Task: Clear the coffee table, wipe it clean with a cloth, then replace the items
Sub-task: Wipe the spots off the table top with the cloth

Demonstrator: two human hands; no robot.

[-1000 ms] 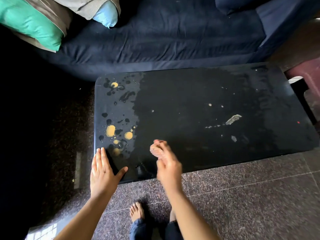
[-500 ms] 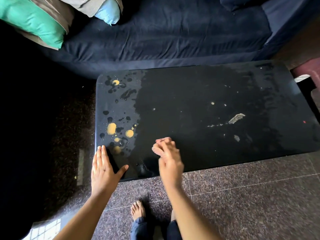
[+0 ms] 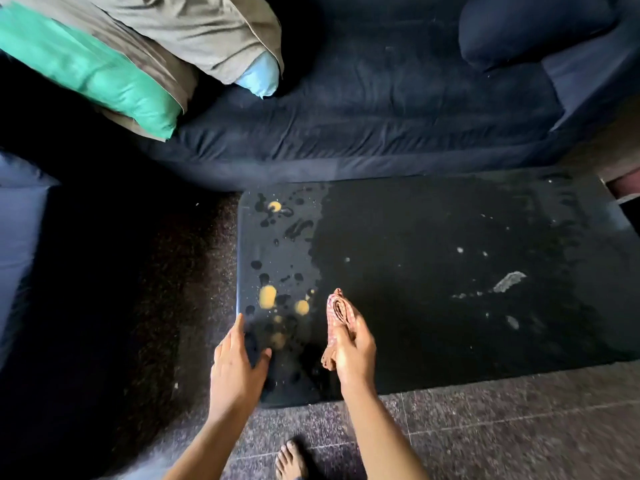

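Note:
The black coffee table [image 3: 433, 237] fills the middle of the view, with nothing standing on it. Yellow and dark spill spots [image 3: 267, 296] dot its left end, and pale smears [image 3: 508, 281] mark its right half. My right hand [image 3: 355, 348] holds a rolled pink patterned cloth [image 3: 337, 311] just over the table's near left part, beside the spills. My left hand [image 3: 237, 362] lies flat with straight fingers at the table's near left corner.
A dark blue sofa [image 3: 381, 98] runs along the table's far side, with green [image 3: 86, 71], grey [image 3: 194, 26] and light blue pillows at its left. A bare foot [image 3: 289, 460] stands on the speckled stone floor [image 3: 519, 427] in front.
The view has tilted up, showing more sofa. My right hand has pushed forward over the table and the rolled cloth in it now shows. My left hand stays at the corner.

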